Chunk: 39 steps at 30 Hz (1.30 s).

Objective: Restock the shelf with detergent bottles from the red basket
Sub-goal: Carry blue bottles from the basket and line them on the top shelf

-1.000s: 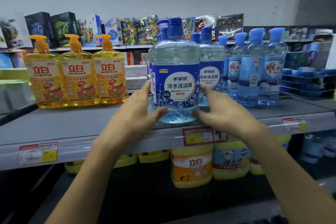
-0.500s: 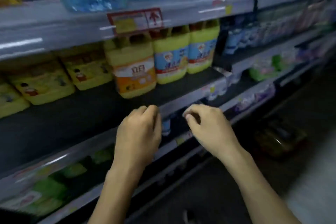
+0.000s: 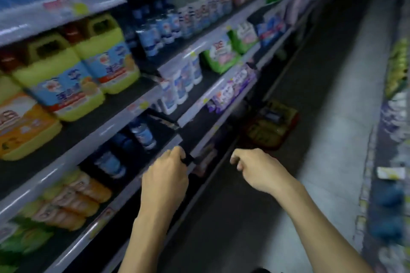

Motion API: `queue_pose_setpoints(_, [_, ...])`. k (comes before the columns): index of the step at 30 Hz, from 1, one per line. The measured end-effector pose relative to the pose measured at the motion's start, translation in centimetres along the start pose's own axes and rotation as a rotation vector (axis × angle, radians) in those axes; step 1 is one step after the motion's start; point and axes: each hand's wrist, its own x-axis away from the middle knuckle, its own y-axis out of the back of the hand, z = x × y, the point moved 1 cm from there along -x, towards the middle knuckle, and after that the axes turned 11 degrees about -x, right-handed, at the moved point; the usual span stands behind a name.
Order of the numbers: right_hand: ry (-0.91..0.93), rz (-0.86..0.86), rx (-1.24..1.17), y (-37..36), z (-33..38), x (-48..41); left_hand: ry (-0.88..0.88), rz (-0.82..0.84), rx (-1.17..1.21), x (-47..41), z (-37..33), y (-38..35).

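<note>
Left hand and right hand hover loosely curled, holding nothing, before the shelf, short of the red basket.

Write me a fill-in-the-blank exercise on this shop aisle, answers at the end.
1. The red basket stands on the ___.
2. The left hand and the right hand both hold ___.
3. The big blue-labelled jugs are ___ in colour.
Answers: floor; nothing; yellow.
</note>
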Motion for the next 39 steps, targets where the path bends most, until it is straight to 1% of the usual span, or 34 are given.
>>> queue_pose_setpoints(3, [-0.09,-0.042,-0.045,4.2,-8.2,1.0,-0.115,0.089,0.004,-1.2,-8.8,-2.6])
queue_pose_setpoints(6, [-0.167,-0.098,-0.11,7.5,-15.9,2.1,-0.239,0.113,0.012,-2.4,-16.8,-5.2])
queue_pose_setpoints(9, [-0.222,-0.148,-0.187,10.4,-21.6,3.1,-0.284,0.194,0.046,-3.0,-22.8,-6.9])
queue_pose_setpoints(12, [-0.259,-0.2,-0.27,11.8,-26.0,3.1,-0.351,0.242,0.037,-3.8,-26.8,-8.5])
queue_pose_setpoints(16, [-0.329,-0.213,-0.291,12.3,-30.1,1.9,-0.402,0.252,-0.01,-6.4,-29.5,-11.1])
queue_pose_setpoints(19, [-0.369,-0.179,-0.269,12.9,-32.4,-0.1,-0.456,0.24,-0.086,-9.6,-31.2,-13.5])
queue_pose_setpoints(25, [-0.38,-0.081,-0.152,16.5,-35.5,-8.0,-0.626,0.233,-0.192,-18.8,-34.3,-19.2])
queue_pose_setpoints(27, [-0.361,-0.067,-0.166,18.2,-36.1,-10.9,-0.668,0.231,-0.176,-22.1,-35.0,-20.5])
queue_pose_setpoints(30, [-0.332,-0.04,-0.207,21.1,-36.8,-14.8,-0.63,0.268,-0.108,-26.7,-36.2,-21.9])
queue_pose_setpoints(35, [-0.31,-0.093,-0.239,25.7,-39.2,-21.6,-0.57,0.33,-0.059,-33.5,-38.3,-24.6])
queue_pose_setpoints(39, [-0.291,-0.034,-0.261,28.1,-41.1,-27.3,-0.491,0.402,-0.045,-37.5,-39.2,-27.2])
